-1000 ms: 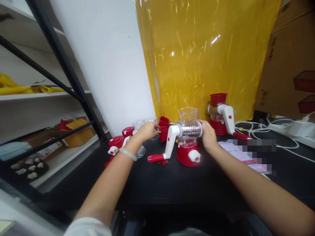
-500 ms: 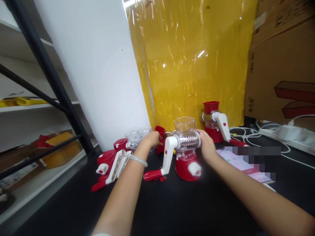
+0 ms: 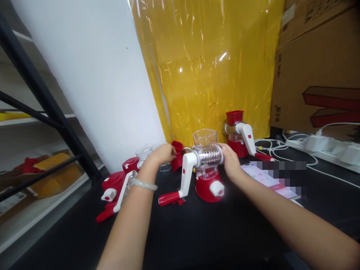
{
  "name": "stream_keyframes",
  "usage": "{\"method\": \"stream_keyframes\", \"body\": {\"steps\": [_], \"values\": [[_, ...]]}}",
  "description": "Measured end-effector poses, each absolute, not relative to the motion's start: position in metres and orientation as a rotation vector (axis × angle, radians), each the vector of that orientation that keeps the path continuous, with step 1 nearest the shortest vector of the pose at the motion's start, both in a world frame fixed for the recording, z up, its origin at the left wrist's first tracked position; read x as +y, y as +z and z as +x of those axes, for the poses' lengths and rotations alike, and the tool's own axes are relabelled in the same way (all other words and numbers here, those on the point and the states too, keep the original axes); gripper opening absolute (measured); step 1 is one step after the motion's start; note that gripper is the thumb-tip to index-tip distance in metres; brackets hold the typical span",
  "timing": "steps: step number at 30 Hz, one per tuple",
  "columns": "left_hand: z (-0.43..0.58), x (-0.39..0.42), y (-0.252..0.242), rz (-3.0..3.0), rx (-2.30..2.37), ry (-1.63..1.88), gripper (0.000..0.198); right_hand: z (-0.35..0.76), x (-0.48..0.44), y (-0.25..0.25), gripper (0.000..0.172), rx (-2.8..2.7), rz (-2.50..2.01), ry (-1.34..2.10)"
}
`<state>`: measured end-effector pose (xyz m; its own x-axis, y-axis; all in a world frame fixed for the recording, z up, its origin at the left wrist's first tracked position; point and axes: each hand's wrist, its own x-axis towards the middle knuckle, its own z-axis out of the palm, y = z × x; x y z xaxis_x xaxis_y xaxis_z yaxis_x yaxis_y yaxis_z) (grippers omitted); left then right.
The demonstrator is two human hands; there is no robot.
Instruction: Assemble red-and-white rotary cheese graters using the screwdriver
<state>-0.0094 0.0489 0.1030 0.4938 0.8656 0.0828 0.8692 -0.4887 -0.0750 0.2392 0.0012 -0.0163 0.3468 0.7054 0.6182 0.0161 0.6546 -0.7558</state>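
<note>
A rotary grater [image 3: 208,155] with a metal drum, clear hopper, red base and white crank stands in front of me. My right hand [image 3: 231,161] grips the grater at the right end of its drum. Beyond the crank, my left hand [image 3: 164,153] has its fingers curled beside a red plastic grater part [image 3: 177,162]. Whatever those fingers hold, if anything, is hidden. Clear plastic parts [image 3: 144,150] lie just behind and left of that hand. The red crank handle [image 3: 169,198] points left, low over the table.
Left of my forearm are a red base [image 3: 114,182] and a loose crank [image 3: 121,195]. A second grater [image 3: 236,135] stands behind at right, near white cables [image 3: 277,146] and a power strip [image 3: 332,146]. A phone [image 3: 267,180] lies beside my right forearm.
The view has shifted slightly, so everything sits a little further left and higher. My left hand has drawn slightly left from the red part. My right hand stays on the grater.
</note>
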Motion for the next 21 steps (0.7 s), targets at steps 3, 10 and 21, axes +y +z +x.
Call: {"method": "stream_keyframes", "body": {"steps": [3, 10, 21], "values": [[-0.018, 0.023, 0.130, -2.588, -1.450, -0.407, 0.018, 0.240, 0.001, -0.017, 0.042, -1.156, -0.754, 0.505], [-0.008, -0.013, 0.150, -2.464, -1.090, -1.316, 0.017, 0.240, 0.002, -0.016, 0.042, -1.153, -0.744, 0.500], [0.021, -0.003, 0.133, -2.532, -0.584, -1.380, 0.020, 0.240, 0.003, -0.016, 0.043, -1.150, -0.752, 0.510]]}}
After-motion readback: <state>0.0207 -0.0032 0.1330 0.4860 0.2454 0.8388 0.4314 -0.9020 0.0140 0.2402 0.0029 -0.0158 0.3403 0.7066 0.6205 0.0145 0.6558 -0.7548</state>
